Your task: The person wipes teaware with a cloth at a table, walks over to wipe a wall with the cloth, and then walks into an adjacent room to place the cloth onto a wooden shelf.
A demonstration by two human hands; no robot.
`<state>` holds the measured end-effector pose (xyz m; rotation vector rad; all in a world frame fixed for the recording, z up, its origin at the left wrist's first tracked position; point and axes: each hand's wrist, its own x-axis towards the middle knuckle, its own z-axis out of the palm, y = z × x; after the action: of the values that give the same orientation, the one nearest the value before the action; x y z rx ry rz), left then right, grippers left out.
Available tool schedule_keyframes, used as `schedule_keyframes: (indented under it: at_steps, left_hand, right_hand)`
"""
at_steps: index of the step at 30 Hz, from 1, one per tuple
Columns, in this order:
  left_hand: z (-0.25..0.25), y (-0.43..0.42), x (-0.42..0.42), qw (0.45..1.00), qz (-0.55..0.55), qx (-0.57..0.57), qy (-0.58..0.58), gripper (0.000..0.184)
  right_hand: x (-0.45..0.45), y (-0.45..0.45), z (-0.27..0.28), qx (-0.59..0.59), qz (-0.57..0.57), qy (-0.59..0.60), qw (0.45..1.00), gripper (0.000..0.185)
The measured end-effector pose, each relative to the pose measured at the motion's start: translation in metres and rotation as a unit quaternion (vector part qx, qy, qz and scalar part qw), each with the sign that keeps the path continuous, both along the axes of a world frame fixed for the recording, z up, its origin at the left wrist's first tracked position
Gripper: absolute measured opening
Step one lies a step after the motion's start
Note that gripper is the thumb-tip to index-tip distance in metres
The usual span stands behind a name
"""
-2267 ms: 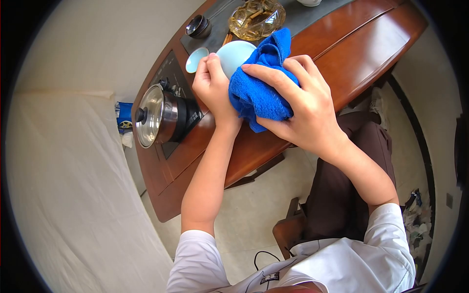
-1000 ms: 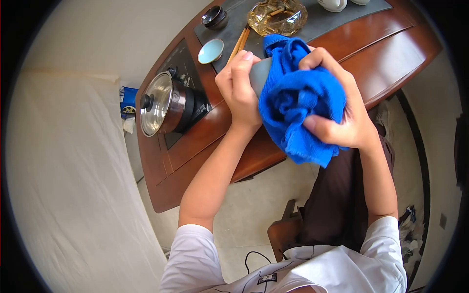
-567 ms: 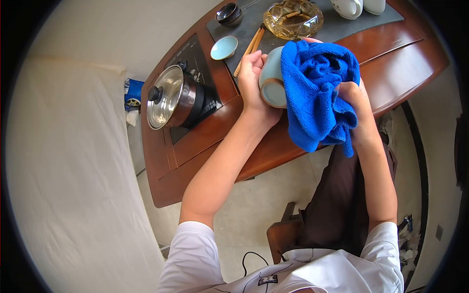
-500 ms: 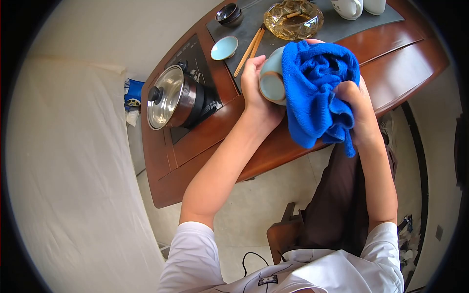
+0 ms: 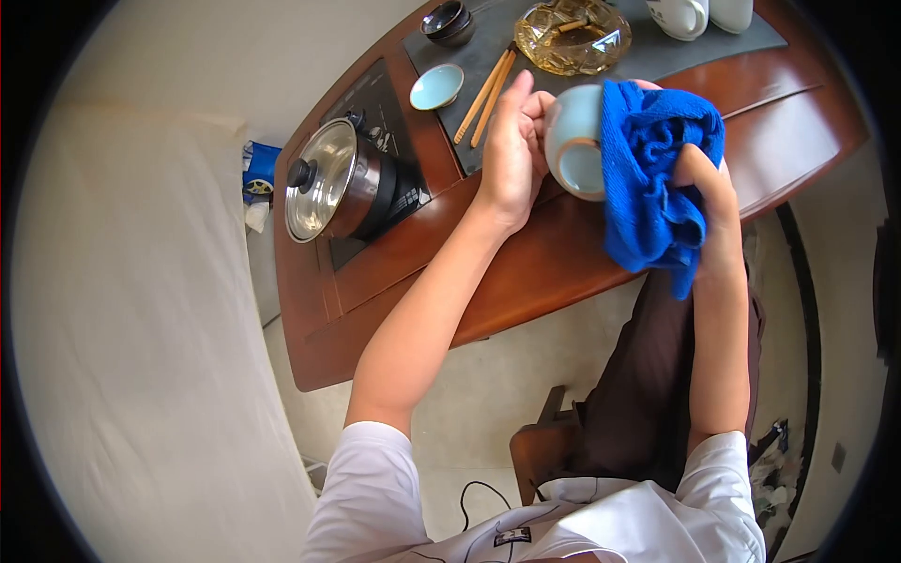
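Observation:
A light blue ceramic cup (image 5: 574, 122) is tilted on its side above the table's front edge, its brown-rimmed foot turned toward me. A blue towel (image 5: 648, 188) covers its mouth end and hangs down in folds. My right hand (image 5: 709, 192) grips the towel and cup together, with the thumb pressed into the folds; most of its fingers are behind the cloth. My left hand (image 5: 514, 155) is just left of the cup, thumb raised and fingers loosely bent. It no longer wraps the cup; whether its fingertips touch it, I cannot tell.
A lidded pot (image 5: 328, 183) sits on a black cooktop (image 5: 399, 117) at the left of the wooden table (image 5: 526, 272). Behind my hands are a small blue dish (image 5: 437, 87), chopsticks (image 5: 488, 94), a glass ashtray (image 5: 572, 38), dark bowls (image 5: 449, 23) and white mugs (image 5: 680, 17).
The cup and towel have shifted right with my right hand, and the cup has turned a little. My left hand has let go of the cup's side and its fingers have loosened.

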<state>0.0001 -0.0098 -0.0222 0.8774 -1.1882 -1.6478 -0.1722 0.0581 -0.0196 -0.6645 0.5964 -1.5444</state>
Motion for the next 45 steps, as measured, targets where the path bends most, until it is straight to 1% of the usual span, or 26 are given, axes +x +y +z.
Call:
schedule_keyframes:
  at_steps: [2, 3, 6, 7, 8, 10, 11, 14, 15, 18, 19, 20, 22, 23, 26, 27, 30, 32, 34, 35, 38, 39, 40, 42, 43, 45]
  left_hand:
    - [-0.008, -0.009, 0.01, 0.996, -0.055, -0.036, -0.053, 0.05]
    - [0.002, 0.002, 0.003, 0.988, 0.004, -0.073, -0.137, 0.045]
    - [0.011, 0.007, -0.008, 0.997, 0.038, -0.018, -0.064, 0.04]
    - [0.013, 0.007, -0.006, 0.998, 0.05, 0.012, -0.034, 0.038]
    - [0.012, 0.006, -0.004, 0.997, 0.054, 0.046, 0.003, 0.036]
    - [0.014, 0.006, -0.003, 0.989, 0.06, 0.113, 0.075, 0.036]
    - [0.017, 0.01, -0.007, 0.983, 0.075, 0.124, 0.115, 0.04]
    - [0.005, 0.002, 0.001, 0.959, 0.024, 0.161, 0.231, 0.045]
    - [0.007, 0.004, 0.001, 0.959, 0.017, 0.15, 0.242, 0.049]
    - [0.018, 0.012, -0.005, 0.989, 0.063, 0.063, 0.121, 0.049]
    - [0.021, 0.015, -0.009, 0.994, 0.081, 0.014, 0.074, 0.045]
    - [0.016, 0.014, -0.01, 0.996, 0.069, -0.002, 0.057, 0.043]
    - [0.015, 0.014, -0.013, 0.998, 0.046, -0.032, 0.024, 0.04]
    - [0.014, 0.016, -0.018, 0.996, 0.066, 0.035, 0.05, 0.037]
    - [-0.004, 0.003, -0.004, 0.996, -0.011, -0.083, -0.033, 0.037]
    - [0.006, 0.011, -0.01, 0.989, 0.03, -0.105, -0.096, 0.037]
    - [0.015, 0.016, -0.008, 0.992, 0.012, -0.079, -0.102, 0.037]
    - [0.023, 0.02, -0.012, 0.994, 0.069, -0.033, -0.074, 0.037]
    - [0.012, 0.012, -0.007, 0.995, 0.087, 0.048, 0.002, 0.032]
    - [0.008, 0.01, -0.005, 0.991, 0.119, 0.064, -0.004, 0.035]
    - [0.014, 0.012, -0.006, 0.977, 0.078, 0.144, 0.137, 0.044]
    - [0.014, 0.011, -0.006, 0.971, 0.05, 0.165, 0.167, 0.054]
    - [0.014, 0.011, -0.008, 0.976, 0.059, 0.141, 0.153, 0.054]
    - [0.016, 0.012, -0.011, 0.985, 0.076, 0.092, 0.124, 0.054]
    - [0.012, 0.009, -0.01, 0.996, 0.079, 0.001, 0.046, 0.062]
    - [0.012, 0.012, -0.017, 0.997, 0.066, -0.046, 0.004, 0.063]
  right_hand:
    - [-0.004, 0.0, 0.004, -0.027, 0.033, 0.041, 0.998, 0.049]
    - [-0.006, 0.001, 0.006, -0.034, 0.066, 0.06, 0.995, 0.052]
    - [-0.005, -0.002, 0.003, -0.032, 0.077, 0.053, 0.995, 0.055]
    - [0.001, -0.002, 0.003, -0.03, 0.059, 0.038, 0.997, 0.056]
    - [0.005, -0.003, 0.003, -0.029, 0.046, 0.056, 0.997, 0.054]
    - [0.01, -0.002, 0.0, -0.016, 0.049, 0.052, 0.997, 0.051]
    - [0.007, -0.001, 0.0, -0.023, 0.066, 0.074, 0.995, 0.049]
    - [0.022, 0.006, -0.001, -0.068, -0.009, 0.131, 0.989, 0.059]
    - [0.023, 0.007, 0.002, -0.078, -0.009, 0.147, 0.986, 0.064]
    - [0.013, 0.004, -0.001, -0.056, 0.004, 0.11, 0.992, 0.064]
    - [0.004, 0.002, -0.002, -0.048, 0.012, 0.116, 0.992, 0.064]
    - [0.0, 0.001, -0.001, -0.05, -0.012, 0.125, 0.991, 0.062]
    - [-0.011, 0.001, 0.004, -0.033, -0.003, 0.119, 0.992, 0.062]
    - [-0.012, 0.004, 0.009, -0.019, -0.003, 0.107, 0.994, 0.061]
    - [-0.029, -0.003, 0.008, -0.082, 0.069, 0.185, 0.977, 0.061]
    - [-0.03, -0.005, 0.009, -0.112, 0.097, 0.198, 0.969, 0.061]
    - [-0.024, -0.003, 0.008, -0.109, 0.113, 0.175, 0.972, 0.059]
    - [-0.016, -0.001, 0.005, -0.1, 0.108, 0.152, 0.977, 0.057]
    - [-0.01, 0.001, 0.002, -0.1, 0.089, 0.158, 0.978, 0.056]
    - [-0.007, 0.0, 0.0, -0.1, 0.076, 0.149, 0.981, 0.057]
    - [0.003, 0.006, 0.003, -0.1, 0.021, 0.172, 0.98, 0.061]
    - [0.006, 0.005, 0.001, -0.109, 0.019, 0.175, 0.978, 0.065]
    - [0.008, 0.005, -0.002, -0.123, 0.015, 0.175, 0.977, 0.066]
    - [0.004, 0.003, -0.002, -0.105, -0.005, 0.202, 0.974, 0.065]
    - [0.0, 0.003, 0.002, -0.087, -0.009, 0.189, 0.978, 0.064]
    - [-0.008, -0.002, 0.002, -0.065, -0.019, 0.164, 0.984, 0.06]
